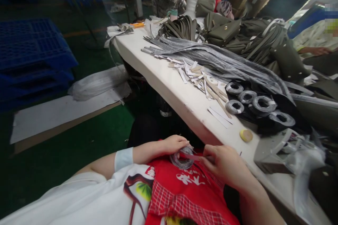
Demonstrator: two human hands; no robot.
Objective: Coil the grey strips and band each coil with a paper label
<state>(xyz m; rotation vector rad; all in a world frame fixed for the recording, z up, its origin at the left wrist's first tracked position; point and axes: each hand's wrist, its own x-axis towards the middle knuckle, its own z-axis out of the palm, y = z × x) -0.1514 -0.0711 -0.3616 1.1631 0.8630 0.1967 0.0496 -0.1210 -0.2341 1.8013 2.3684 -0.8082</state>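
A coil of plastic-wrapped strap (182, 163) rests against the red apron (190, 182) at my lap. My left hand (175, 144) grips the coil's upper edge, fingers curled over it. Closed in a pinch, my right hand (221, 161) holds a narrow pale strip (192, 156) that reaches across to the middle of the coil. The fingertips of the right hand are partly turned away. Several similar finished coils (264, 104), each with a white band, lie on the table to the right.
On the white table (169, 95) lie loose paper strips (203, 81), long plastic-wrapped straps (211, 56) and olive bags (223, 30). A yellow tape roll (246, 135) sits near the edge by a tape dispenser (277, 151). Blue pallets (34, 52) stand left. A co-worker's hand (318, 51) shows far right.
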